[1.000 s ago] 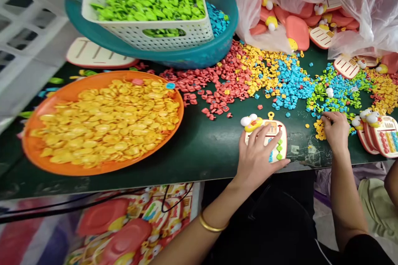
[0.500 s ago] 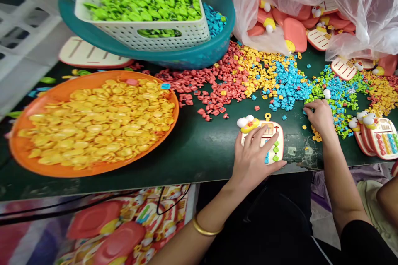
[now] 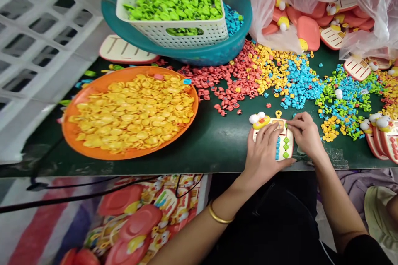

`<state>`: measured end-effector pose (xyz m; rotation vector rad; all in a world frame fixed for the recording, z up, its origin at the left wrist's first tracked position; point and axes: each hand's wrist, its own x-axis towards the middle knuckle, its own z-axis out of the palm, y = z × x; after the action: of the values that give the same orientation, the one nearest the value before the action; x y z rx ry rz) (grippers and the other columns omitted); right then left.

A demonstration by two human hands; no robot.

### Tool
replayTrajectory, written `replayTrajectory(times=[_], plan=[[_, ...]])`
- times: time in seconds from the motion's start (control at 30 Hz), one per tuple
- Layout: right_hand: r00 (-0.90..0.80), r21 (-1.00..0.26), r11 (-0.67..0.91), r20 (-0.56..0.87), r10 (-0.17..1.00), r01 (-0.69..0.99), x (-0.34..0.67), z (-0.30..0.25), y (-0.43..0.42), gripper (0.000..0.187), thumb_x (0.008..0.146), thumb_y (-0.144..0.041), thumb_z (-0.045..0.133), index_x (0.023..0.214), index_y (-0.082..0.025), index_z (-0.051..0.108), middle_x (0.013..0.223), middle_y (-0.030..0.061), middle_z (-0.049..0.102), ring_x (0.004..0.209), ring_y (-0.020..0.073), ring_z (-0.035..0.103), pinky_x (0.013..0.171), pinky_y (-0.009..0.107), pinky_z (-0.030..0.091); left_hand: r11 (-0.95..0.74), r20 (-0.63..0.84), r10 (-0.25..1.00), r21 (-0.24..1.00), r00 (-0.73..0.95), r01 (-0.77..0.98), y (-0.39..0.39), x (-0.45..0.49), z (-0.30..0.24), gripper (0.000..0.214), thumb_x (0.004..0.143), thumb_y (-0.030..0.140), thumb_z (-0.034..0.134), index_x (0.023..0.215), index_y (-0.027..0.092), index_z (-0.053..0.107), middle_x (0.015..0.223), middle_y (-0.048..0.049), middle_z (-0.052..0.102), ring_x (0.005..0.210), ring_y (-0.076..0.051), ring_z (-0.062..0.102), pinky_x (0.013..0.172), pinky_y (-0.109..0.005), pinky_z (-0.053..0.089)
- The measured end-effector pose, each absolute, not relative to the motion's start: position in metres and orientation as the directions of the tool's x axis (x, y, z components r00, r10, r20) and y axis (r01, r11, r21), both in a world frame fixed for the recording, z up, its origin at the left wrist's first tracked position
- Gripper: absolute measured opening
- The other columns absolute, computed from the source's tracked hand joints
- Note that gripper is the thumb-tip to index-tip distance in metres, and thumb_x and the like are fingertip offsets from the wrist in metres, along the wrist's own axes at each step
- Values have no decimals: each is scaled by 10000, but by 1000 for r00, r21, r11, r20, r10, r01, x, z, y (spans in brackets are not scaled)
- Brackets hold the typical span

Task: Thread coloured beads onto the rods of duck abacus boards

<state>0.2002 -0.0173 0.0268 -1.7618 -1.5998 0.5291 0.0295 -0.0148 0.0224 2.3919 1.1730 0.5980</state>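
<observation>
A small cream-and-red toy board (image 3: 282, 154) lies flat at the table's front edge, with a yellow beak and two white balls at its upper left. Blue and green pieces sit in columns on its face. My left hand (image 3: 263, 149) rests across the board, fingers stretched out and thumb along its lower right; it hides much of the left side. At the board's upper right, my right hand (image 3: 306, 134) is closed in a pinch on a small green piece (image 3: 286, 125), touching the board by the slot above the green column.
Loose red pieces (image 3: 224, 80), yellow pieces (image 3: 270, 66) and blue pieces (image 3: 301, 83) lie behind the board. An orange tray (image 3: 66, 126) of yellow parts is left; a white basket (image 3: 149, 35) stands in a teal basin (image 3: 192, 58). Stacked toys (image 3: 374, 143) lie right.
My right hand has moved left from the loose green and yellow pieces to the board's upper right. My left hand stays on the board. The whole view has shifted, so the table appears farther right.
</observation>
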Motion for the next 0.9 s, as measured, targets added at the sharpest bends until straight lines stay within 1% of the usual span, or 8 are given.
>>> replayTrajectory(times=[0.1,0.17,0.3,0.43,0.53,0.63,0.77,0.9], plan=[[47,-644,71,164,985,762,203,29,-31,260,922,-212,533,929,-266,787,979,71,643,929,212,560,830,367,493,-581,195,796,509,572,635,-13,30,23,854,753,577,761,1467,219,460,1490,-151,494,1352,-370,452,1169,-603,209],[71,-587,67,209,975,807,216,32,-40,285,931,-202,509,949,-270,785,993,74,655,918,215,552,816,371,482,-594,186,787,484,588,643,-12,30,23,791,757,565,766,1441,265,505,1507,-143,477,1359,-383,442,1152,-624,224],[320,-374,-195,308,896,907,250,30,-51,222,924,-305,580,856,-242,782,867,85,662,884,254,503,789,410,409,-611,176,774,460,608,644,-15,29,23,784,708,604,795,1384,272,578,1507,-153,477,1350,-414,446,1132,-656,245],[301,-254,-229,297,906,940,265,21,-52,241,921,-319,590,777,-238,766,873,82,672,882,253,470,753,391,336,-618,203,766,493,610,612,-14,20,24,718,794,676,674,1376,266,583,1480,-148,508,1339,-387,464,1134,-626,268],[285,-270,-205,301,910,941,267,20,-50,253,927,-330,570,794,-233,762,871,85,670,875,245,470,746,382,320,-494,256,867,562,428,664,-1,9,25,645,900,628,565,1416,243,532,1480,-140,502,1336,-344,466,1108,-529,348],[268,-278,-194,260,928,941,265,23,-49,254,926,-353,559,833,-220,755,880,86,664,893,250,492,759,384,332,-310,189,951,597,245,740,15,0,22,768,882,628,588,1489,190,416,1448,-179,523,1301,-369,480,1030,-514,413],[219,-414,-97,259,941,905,246,28,-43,229,911,-383,592,866,-219,745,902,71,660,902,244,545,799,400,394,-253,58,958,631,280,734,22,-2,11,812,832,600,672,1483,195,405,1383,-165,572,1229,-364,531,990,-521,445],[152,-602,36,259,954,797,219,30,-33,212,920,-374,588,914,-234,746,914,70,642,912,227,589,819,386,477,-313,168,944,727,284,611,18,0,2,754,855,504,692,1484,223,386,1387,-140,537,1279,-308,515,1061,-475,438]])
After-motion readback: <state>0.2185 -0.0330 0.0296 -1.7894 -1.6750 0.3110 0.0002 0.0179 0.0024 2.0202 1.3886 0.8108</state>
